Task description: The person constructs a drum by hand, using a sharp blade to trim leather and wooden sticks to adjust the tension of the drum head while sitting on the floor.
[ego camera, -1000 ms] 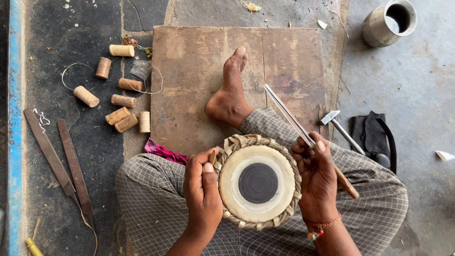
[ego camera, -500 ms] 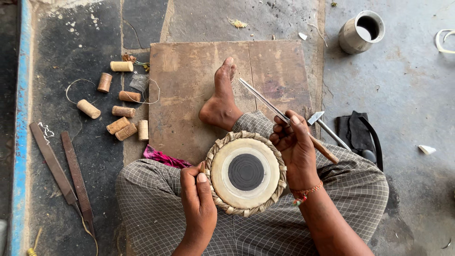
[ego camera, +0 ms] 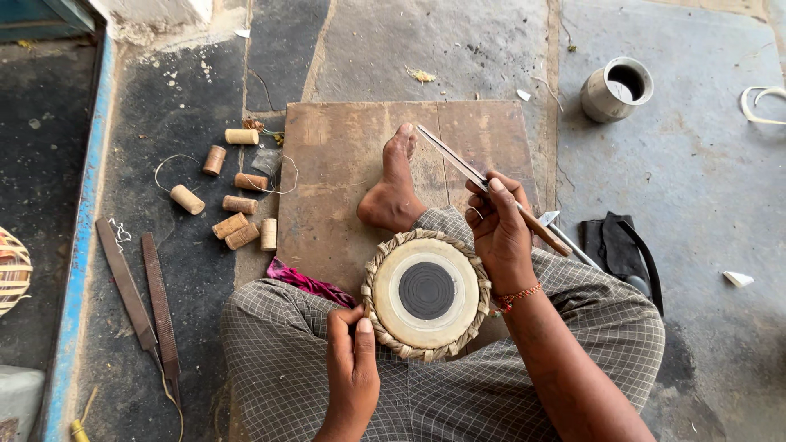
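Observation:
A small round drum (ego camera: 426, 293) with a pale skin, a black centre disc and a braided rim rests on my lap. My left hand (ego camera: 352, 366) grips its near left rim. My right hand (ego camera: 497, 225) is lifted off the drum's far right edge and holds a long flat metal file with a wooden handle (ego camera: 458, 164), its blade pointing away over the wooden board (ego camera: 336, 180). My bare foot (ego camera: 395, 184) rests on that board.
Several short wooden dowels (ego camera: 233, 205) lie left of the board with wire loops. Two long files (ego camera: 143, 286) lie on the floor at left. A metal cup (ego camera: 616, 88) stands far right; a hammer (ego camera: 561, 233) and black pouch (ego camera: 618, 250) lie beside my right knee.
My right hand has lifted away from the drum's rim with the file, moving up and away. My left hand has slid lower on the rim. The camera view has shifted.

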